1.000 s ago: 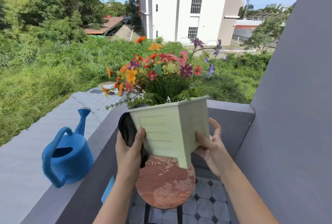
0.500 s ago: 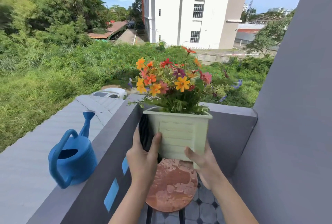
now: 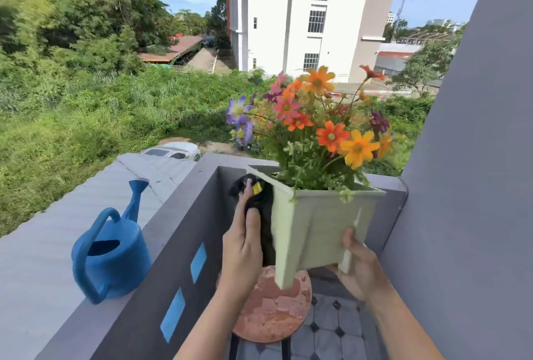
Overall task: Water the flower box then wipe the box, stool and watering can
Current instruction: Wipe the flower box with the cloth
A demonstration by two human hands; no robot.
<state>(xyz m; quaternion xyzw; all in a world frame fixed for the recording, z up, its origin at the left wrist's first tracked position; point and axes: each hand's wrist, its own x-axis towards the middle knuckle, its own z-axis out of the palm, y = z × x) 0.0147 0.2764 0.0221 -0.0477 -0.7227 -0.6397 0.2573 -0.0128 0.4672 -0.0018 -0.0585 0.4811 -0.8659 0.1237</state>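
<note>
A pale green flower box (image 3: 317, 224) full of orange, pink and purple flowers (image 3: 314, 117) is held tilted in the air above a round reddish stool (image 3: 274, 313). My right hand (image 3: 360, 267) grips the box's lower right corner from below. My left hand (image 3: 245, 247) presses a black cloth (image 3: 261, 209) flat against the box's left side. A blue watering can (image 3: 111, 256) stands on the grey balcony ledge to the left, apart from both hands.
The grey parapet wall (image 3: 178, 232) with blue rectangular openings runs along the left; a grey wall (image 3: 467, 186) closes the right side. The floor (image 3: 331, 336) below is tiled. Beyond the ledge lie a lower roof, grass and a white building.
The box has been turned and tilted, so a different side faces my left hand. The cloth has slid up along that side. My right hand has shifted to the lower right corner.
</note>
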